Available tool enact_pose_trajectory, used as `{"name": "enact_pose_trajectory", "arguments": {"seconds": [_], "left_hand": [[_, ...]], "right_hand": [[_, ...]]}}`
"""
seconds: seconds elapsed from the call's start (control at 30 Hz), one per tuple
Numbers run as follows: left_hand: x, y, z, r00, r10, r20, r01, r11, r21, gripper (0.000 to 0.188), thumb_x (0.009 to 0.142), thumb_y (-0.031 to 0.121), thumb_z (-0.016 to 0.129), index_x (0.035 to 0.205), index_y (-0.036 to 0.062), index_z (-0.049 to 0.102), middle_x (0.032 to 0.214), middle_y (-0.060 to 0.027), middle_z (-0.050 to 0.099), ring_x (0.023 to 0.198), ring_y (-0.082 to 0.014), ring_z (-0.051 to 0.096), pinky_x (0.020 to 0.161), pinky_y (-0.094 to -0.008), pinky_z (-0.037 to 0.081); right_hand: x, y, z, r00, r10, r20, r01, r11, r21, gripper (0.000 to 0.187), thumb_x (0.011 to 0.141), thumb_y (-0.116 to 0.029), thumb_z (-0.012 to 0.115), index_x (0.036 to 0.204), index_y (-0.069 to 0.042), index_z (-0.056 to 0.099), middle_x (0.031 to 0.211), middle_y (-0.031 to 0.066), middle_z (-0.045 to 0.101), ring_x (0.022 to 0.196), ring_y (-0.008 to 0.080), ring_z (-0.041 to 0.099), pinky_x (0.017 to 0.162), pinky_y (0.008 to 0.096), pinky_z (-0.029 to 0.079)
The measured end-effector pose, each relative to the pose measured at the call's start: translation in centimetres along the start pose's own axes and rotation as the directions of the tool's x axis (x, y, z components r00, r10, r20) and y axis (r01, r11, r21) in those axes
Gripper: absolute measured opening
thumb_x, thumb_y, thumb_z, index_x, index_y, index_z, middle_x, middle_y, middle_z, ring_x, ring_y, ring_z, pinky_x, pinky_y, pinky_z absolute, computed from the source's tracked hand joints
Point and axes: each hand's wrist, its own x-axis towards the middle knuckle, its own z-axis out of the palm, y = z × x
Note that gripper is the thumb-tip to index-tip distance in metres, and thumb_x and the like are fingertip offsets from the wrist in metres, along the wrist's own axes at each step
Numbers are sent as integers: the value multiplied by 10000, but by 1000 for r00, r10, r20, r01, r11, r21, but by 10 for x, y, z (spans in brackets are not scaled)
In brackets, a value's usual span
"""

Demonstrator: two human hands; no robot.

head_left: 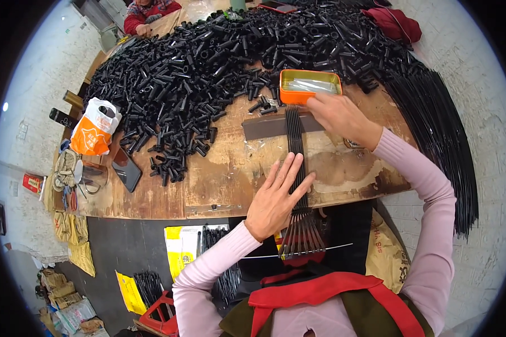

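Observation:
A row of thin black rods (294,135) lies side by side across the table in front of me, their near ends fanning out past the edge above a thin pale stick (337,245). My left hand (278,194) rests flat on these rods, its fingers stretched out. At the far end of the rods, my right hand (343,119) is by the near rim of an orange tin (296,98). Its fingers are curled together and their tips are partly hidden, so what they hold cannot be made out. Clear thin plastic pieces (312,85) fill part of the tin.
A heap of black tubular parts (208,62) covers the table's far side. Long black rods (433,129) hang over the right edge. A dark flat strip (264,127) lies under the row. A phone (126,169) and orange-white bag (95,129) are left. Another person's hand (144,30) shows far off.

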Motion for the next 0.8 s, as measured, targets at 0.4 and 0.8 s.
{"name": "enact_pose_trajectory", "arguments": {"seconds": [0.4,0.8], "left_hand": [[-35,30,-3,998,53,36,-46,983,-179,946,732,421,778,1495,97,320,1583,-210,191,1474,-394,167,1186,-466,201],[-6,-2,1,999,38,-14,-39,994,-103,714,799,457,678,1379,89,484,1531,-214,317,1424,-404,283,1170,-487,246]], "right_hand": [[-38,-40,-4,999,36,-28,-38,994,-105,258,814,-80,628,1060,-143,668,811,107,606,696,317,648,600,411,537],[-16,-8,3,998,51,-32,-48,996,79,306,841,-21,594,1141,-53,643,993,160,627,869,367,628,753,438,518]]}}
